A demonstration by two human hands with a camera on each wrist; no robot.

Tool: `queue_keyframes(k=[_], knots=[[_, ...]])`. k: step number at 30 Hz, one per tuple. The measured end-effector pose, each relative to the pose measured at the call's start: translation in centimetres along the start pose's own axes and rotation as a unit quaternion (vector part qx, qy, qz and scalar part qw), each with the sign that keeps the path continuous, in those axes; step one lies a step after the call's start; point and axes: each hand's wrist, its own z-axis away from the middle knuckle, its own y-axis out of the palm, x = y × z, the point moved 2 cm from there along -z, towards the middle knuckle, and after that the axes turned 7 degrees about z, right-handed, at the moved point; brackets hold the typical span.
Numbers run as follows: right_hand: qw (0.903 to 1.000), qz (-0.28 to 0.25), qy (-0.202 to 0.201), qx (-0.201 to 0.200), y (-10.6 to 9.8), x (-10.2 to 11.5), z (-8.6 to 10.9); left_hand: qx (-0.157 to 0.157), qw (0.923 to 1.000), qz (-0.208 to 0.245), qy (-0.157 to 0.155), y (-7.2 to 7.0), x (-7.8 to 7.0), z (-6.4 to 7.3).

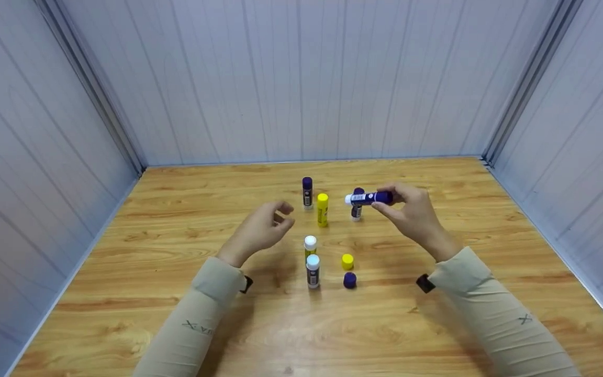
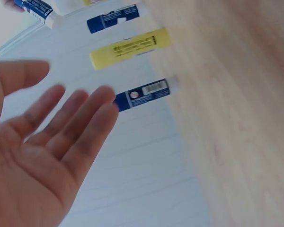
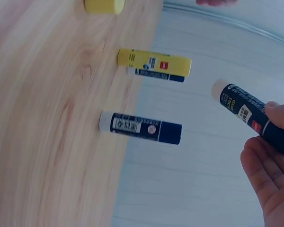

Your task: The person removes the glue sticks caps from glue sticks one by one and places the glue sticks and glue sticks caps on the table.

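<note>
My right hand [image 1: 411, 214] pinches a dark blue glue stick [image 1: 367, 198] at its capped end, between thumb and fingers. The stick lies nearly level in the air, its white base pointing left. Behind it, partly hidden in the head view, another dark blue glue stick [image 1: 356, 213] stands upright. My left hand [image 1: 259, 228] is empty, fingers loosely bent and thumb apart, left of the standing sticks. Nearest to its fingers are a yellow glue stick [image 1: 322, 210] and a further dark blue glue stick [image 1: 308, 193], both upright with caps on.
Closer to me stand two white-topped glue sticks, a yellow-labelled glue stick [image 1: 310, 245] partly behind a dark-labelled glue stick [image 1: 313, 275]. Right of them, a loose yellow cap [image 1: 347, 262] and a dark blue cap [image 1: 349, 280] sit on the wooden table [image 1: 291, 335]. Pale panels [image 1: 301, 84] enclose the back and sides.
</note>
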Motion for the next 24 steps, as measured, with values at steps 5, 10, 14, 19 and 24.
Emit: queue_keyframes(k=[5,10,14,19,24], knots=[[0.9974,-0.070,0.011,0.008,0.8,0.7,0.8,-0.061,0.9946,-0.044,0.072,0.1,-2.0,0.6],[0.9916,-0.126,0.017,0.026,1.7,1.6,1.2,-0.085,0.9777,-0.122,0.149,0.7,-3.8,1.1],[0.9866,-0.156,0.031,0.036,2.4,2.5,1.4,-0.083,0.9655,-0.174,0.176,1.2,-5.0,1.5],[0.9816,-0.176,0.056,0.049,3.0,3.4,1.6,-0.084,0.9391,-0.256,0.213,2.1,-6.3,1.8],[0.9749,-0.198,0.077,0.066,3.4,4.2,1.7,-0.102,0.8888,-0.367,0.255,3.1,-7.3,2.0]])
